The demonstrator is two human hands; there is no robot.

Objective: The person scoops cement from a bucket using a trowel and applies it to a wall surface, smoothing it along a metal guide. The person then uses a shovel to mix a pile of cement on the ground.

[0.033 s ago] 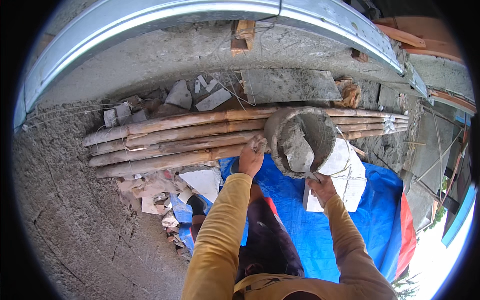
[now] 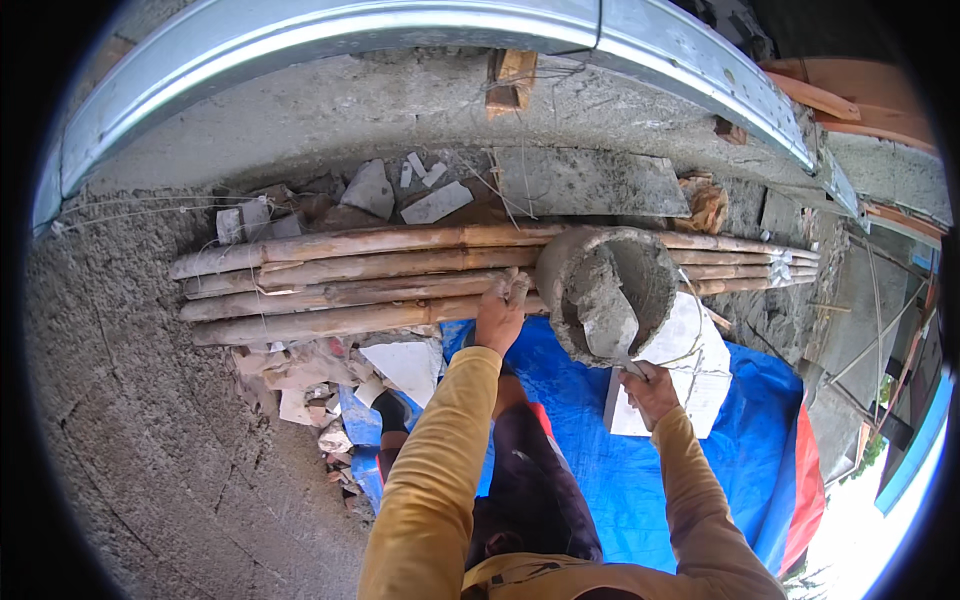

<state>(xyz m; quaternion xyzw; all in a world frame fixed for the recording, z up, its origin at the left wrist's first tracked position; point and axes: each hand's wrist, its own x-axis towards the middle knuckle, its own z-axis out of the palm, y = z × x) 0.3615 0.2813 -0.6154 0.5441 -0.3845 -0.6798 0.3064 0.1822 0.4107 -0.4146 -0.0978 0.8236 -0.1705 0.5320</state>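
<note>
My right hand point(image 2: 652, 393) grips the handle of a trowel point(image 2: 610, 326), whose blade lies inside a round, mortar-crusted bucket point(image 2: 561, 300). Grey wet mortar point(image 2: 602, 280) sticks to the bucket's inside and partly covers the blade. The bucket rests tilted toward me against the bamboo poles point(image 2: 350, 293), beside a white block point(image 2: 690, 355). Left of the bucket, my left hand point(image 2: 500, 312) is over the lower poles with its fingers drawn together. Whatever it may hold is hidden.
A blue tarp point(image 2: 640, 490) spreads below the block. Broken rubble point(image 2: 405, 362) lies under the poles at left, and more white pieces point(image 2: 438, 202) sit behind them. A flat grey board point(image 2: 590, 182) is beyond. A metal beam point(image 2: 400, 28) crosses the top, with loose wires hanging beneath.
The view has shifted slightly. My right hand and the trowel have come a little toward me inside the bucket. The left hand sits slightly farther from the bucket.
</note>
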